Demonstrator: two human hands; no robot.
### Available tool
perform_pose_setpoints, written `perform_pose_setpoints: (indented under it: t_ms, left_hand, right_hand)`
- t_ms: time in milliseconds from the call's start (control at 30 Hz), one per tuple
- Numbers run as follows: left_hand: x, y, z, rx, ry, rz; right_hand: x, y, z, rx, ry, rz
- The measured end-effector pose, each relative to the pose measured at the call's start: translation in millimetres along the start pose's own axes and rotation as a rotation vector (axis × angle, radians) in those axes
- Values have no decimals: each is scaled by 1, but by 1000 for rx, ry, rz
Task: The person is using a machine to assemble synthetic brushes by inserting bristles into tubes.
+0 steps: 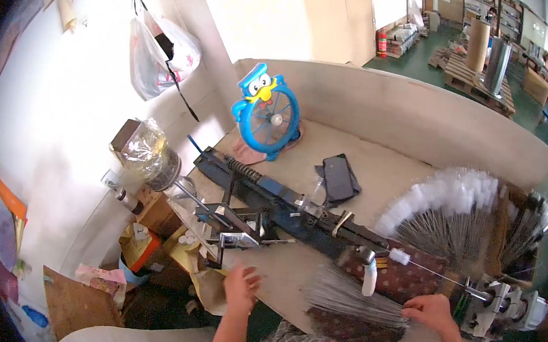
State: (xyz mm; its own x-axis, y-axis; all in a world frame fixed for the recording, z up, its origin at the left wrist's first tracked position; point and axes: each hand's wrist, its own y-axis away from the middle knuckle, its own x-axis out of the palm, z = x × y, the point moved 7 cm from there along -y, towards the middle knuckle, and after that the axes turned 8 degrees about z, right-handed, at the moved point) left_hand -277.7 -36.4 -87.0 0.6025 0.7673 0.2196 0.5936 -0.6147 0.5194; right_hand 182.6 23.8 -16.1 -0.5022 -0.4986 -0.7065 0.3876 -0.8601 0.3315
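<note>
My left hand (pixel 242 286) is raised at the near edge of the bench, its fingers loosely spread with nothing in them. It is beside a metal bracket (pixel 239 239) on the long black machine. My right hand (pixel 431 312) pinches at the right end of a bundle of thin grey wires (pixel 351 298) lying on a dark patterned cloth. Its fingertips partly hide what they hold. Above the bundle, a small white-bristled brush (pixel 400 256) on a thin wire runs to a metal chuck (pixel 478 294). A lever with a white handle (pixel 369 279) hangs beside it.
Finished white brushes (pixel 447 206) lie fanned out at the right. A blue duck-shaped fan (pixel 268 118) and a dark phone-like slab (pixel 340 180) are toward the back. A low partition (pixel 387 109) bounds the bench. Boxes (pixel 157 211) stand at the left.
</note>
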Motion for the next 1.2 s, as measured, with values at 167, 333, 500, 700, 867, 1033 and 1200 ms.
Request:
perform_pose_setpoints:
  t_ms: [167,333,500,700,867,1033,1200]
  left_hand:
    - [-65,-31,-87,762,-538,-313]
    - [-114,-70,-118,402,-328,-342]
    - [-73,-49,-65,420,-278,-353]
    - [37,6,42,-142,168,352]
    - [191,111,59,-1,-235,816]
    - [250,193,78,-538,-40,784]
    - [242,186,2,-871,459,992]
  right_hand:
    - [-1,3,3,-8,114,71]
    - [6,7,9,42,145,-16]
    - [5,12,8,31,209,37]
    - [-16,19,10,6,194,-42]
    - [-23,35,15,-7,338,-41]
    - [-33,41,19,42,398,-67]
    - [-41,59,35,0,541,-148]
